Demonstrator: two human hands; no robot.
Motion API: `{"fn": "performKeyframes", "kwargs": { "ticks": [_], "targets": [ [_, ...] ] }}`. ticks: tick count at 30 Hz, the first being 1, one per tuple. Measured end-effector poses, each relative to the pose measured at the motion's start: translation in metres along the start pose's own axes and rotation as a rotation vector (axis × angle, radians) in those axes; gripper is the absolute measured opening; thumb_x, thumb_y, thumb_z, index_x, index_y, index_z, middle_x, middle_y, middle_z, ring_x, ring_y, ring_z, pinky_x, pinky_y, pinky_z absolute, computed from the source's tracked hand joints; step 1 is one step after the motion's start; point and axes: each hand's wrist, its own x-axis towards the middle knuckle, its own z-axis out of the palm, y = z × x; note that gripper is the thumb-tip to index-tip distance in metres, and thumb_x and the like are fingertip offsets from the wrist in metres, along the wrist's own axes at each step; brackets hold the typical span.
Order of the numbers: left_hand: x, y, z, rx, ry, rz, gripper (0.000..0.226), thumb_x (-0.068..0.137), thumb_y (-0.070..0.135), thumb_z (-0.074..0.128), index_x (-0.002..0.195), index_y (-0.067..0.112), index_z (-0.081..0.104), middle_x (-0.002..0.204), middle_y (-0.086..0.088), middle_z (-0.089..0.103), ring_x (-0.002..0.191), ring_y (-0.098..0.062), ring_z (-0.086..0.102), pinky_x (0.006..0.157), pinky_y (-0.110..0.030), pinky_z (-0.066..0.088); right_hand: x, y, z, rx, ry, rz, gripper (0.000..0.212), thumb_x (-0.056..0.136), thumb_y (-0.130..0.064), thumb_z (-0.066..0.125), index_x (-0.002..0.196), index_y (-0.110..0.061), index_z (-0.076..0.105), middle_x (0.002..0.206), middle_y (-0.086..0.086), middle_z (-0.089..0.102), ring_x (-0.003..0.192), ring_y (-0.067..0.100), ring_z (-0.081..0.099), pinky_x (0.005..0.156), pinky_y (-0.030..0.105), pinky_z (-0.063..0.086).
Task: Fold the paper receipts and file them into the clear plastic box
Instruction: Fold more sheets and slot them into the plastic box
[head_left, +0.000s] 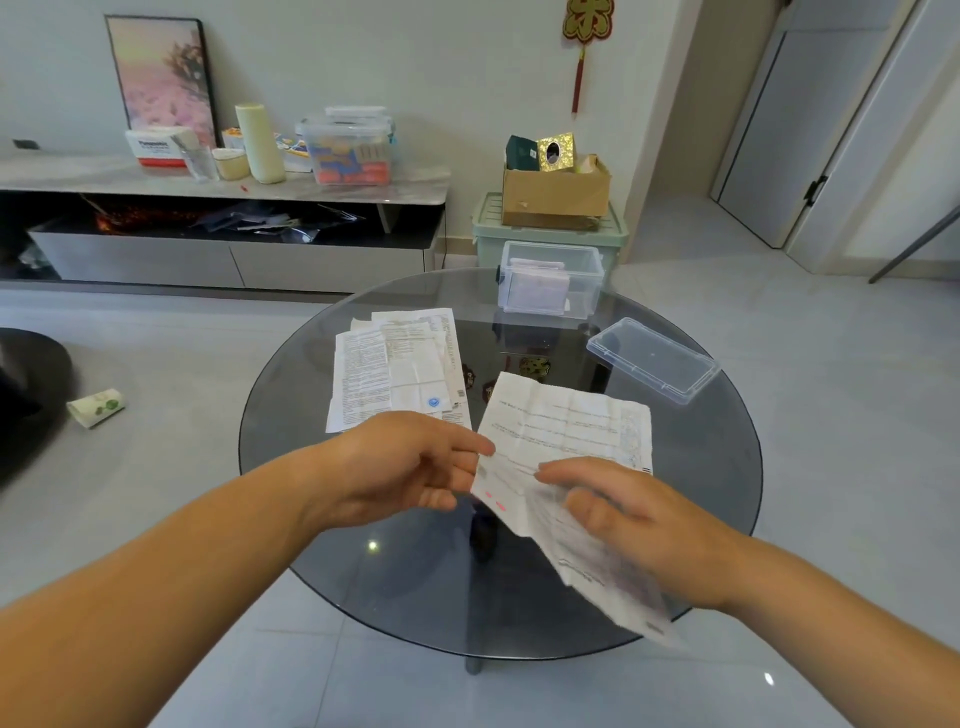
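One receipt held over the desk.
The left hand pinches its edge, the right hand grips lower down; pile at 10 o'clock, box at 12, lid at 2.

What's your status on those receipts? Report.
Left hand pinches receipt at its edge, right hand grips its near end. Fold not yet done. Clear plastic box open, lid off, nothing blocking. Stack of receipts waits on table.
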Motion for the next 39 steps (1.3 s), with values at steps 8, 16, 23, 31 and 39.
{"fn": "performKeyframes", "kwargs": {
  "ticks": [8,16,23,31,39],
  "targets": [
    [-0.004,-0.003,-0.006,1.029,-0.019,0.376,0.067,0.074,0.047,0.083,0.133,0.048,0.053,0.143,0.031,0.025,0.131,0.008,0.020,0.113,-0.020,0.022,0.003,-0.001,-0.007,0.170,0.023,0.068,0.067,0.073,-0.086,0.025,0.119,-0.051,0.061,0.130,-0.044,0.047,0.118,-0.016,0.048,0.096,0.016,0.038],
    [-0.005,-0.002,-0.005,0.945,-0.154,0.261,0.091,0.059,0.047,0.093,0.135,0.053,0.043,0.139,0.040,0.033,0.130,0.008,0.028,0.114,-0.025,0.020,0.002,-0.002,-0.008,0.138,0.017,0.090,0.079,0.067,-0.089,0.022,0.120,-0.046,0.061,0.141,-0.032,0.043,0.128,-0.002,0.044,0.109,0.031,0.038],
    [-0.001,-0.002,-0.006,0.854,-0.086,0.371,0.015,0.087,0.039,0.075,0.097,0.041,0.064,0.125,0.032,0.057,0.118,0.013,0.047,0.090,-0.004,0.040,0.003,0.006,-0.009,0.139,0.028,0.063,0.078,0.067,-0.096,0.022,0.119,-0.051,0.060,0.144,-0.033,0.041,0.134,-0.001,0.040,0.114,0.033,0.038],
    [0.005,0.009,0.006,0.815,0.124,0.375,0.018,0.099,0.049,0.046,0.108,0.034,0.052,0.116,0.020,0.063,0.102,-0.005,0.060,0.086,-0.020,0.054,-0.001,0.012,-0.033,0.605,0.076,0.110,0.091,0.048,-0.100,0.048,0.117,-0.045,0.071,0.126,-0.016,0.067,0.115,0.009,0.064,0.089,0.029,0.056],
    [0.028,0.018,0.018,0.797,0.335,0.359,0.034,0.101,0.054,0.039,0.121,0.028,0.047,0.124,0.011,0.063,0.098,-0.008,0.063,0.086,-0.031,0.058,0.007,0.030,-0.034,0.505,0.296,0.094,0.097,0.049,-0.096,0.060,0.117,-0.027,0.071,0.114,0.003,0.070,0.111,0.027,0.063,0.088,0.029,0.052]
  ]
}}
